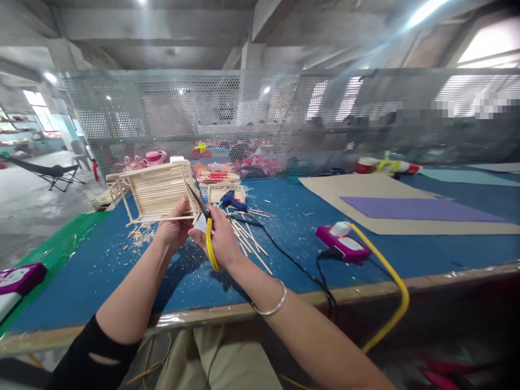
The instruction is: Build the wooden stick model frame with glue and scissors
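My left hand (173, 227) grips a small frame built of pale wooden sticks (160, 189) by its lower edge, tilted up above the table. In my right hand (223, 238) is a pair of scissors (209, 244) with yellow handles and dark blades. The blades are at the right side of the stick frame, parted near its corner post; whether they touch a stick I cannot tell. Beyond my right hand lie a blue glue gun (234, 201) and several loose sticks (249, 238). Wood scraps (142, 234) are scattered below the frame.
A purple power strip (343, 244) with a plug and yellow cable (400, 287) sits to the right. Behind it lie a beige sheet (349, 187) and a purple sheet (418, 209). A perforated metal screen (182, 108) stands along the table's back. Another power strip (22, 279) is far left.
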Action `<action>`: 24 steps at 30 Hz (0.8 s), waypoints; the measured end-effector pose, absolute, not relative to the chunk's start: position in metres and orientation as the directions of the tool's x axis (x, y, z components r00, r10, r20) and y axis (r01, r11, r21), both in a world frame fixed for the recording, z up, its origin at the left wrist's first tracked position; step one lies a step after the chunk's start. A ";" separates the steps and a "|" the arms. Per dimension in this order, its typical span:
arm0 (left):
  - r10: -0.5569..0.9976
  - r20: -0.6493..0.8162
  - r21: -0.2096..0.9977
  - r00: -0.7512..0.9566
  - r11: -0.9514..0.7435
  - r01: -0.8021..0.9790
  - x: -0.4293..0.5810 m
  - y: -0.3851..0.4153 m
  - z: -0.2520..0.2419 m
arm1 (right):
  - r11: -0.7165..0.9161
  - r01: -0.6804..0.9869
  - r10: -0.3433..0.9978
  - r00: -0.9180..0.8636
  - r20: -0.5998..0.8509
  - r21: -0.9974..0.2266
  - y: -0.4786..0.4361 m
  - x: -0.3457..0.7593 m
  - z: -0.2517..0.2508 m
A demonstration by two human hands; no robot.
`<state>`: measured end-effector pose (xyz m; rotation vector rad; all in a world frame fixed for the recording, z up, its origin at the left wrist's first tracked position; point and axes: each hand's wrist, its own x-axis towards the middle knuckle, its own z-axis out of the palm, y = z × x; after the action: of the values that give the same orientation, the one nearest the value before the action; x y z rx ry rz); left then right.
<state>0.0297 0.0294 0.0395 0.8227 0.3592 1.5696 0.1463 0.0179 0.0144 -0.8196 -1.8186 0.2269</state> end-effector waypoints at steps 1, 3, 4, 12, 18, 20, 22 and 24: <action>0.955 0.295 0.652 0.010 -0.193 -0.733 0.030 0.029 0.040 | 0.744 0.431 0.625 -0.181 0.759 -0.510 0.018 0.147 0.014; 0.957 0.290 0.647 0.000 -0.196 -0.737 0.031 0.029 0.040 | 0.741 0.443 0.622 -0.174 0.763 -0.504 0.018 0.147 0.014; 0.958 0.286 0.645 -0.003 -0.195 -0.739 0.031 0.029 0.040 | 0.740 0.447 0.623 -0.171 0.764 -0.503 0.017 0.147 0.015; 0.964 0.256 0.676 0.067 -0.129 -0.726 0.027 0.032 0.034 | 0.733 0.490 0.605 -0.154 0.781 -0.471 0.012 0.147 0.018; 0.961 0.262 0.716 0.084 -0.135 -0.685 0.027 0.031 0.035 | 0.727 0.513 0.602 -0.153 0.784 -0.458 0.013 0.148 0.019; 0.963 0.266 0.703 0.051 -0.158 -0.693 0.029 0.030 0.036 | 0.727 0.501 0.605 -0.146 0.783 -0.469 0.013 0.148 0.020; 0.960 0.275 0.696 0.046 -0.166 -0.699 0.031 0.028 0.036 | 0.732 0.475 0.609 -0.133 0.782 -0.489 0.013 0.148 0.021; 0.955 0.284 0.711 0.082 -0.153 -0.687 0.033 0.028 0.036 | 0.739 0.454 0.604 -0.122 0.787 -0.497 0.013 0.148 0.022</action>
<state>0.0330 0.0275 0.0358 0.8809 0.4007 1.5013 0.1484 0.0129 0.0217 -0.8360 -1.7584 0.1586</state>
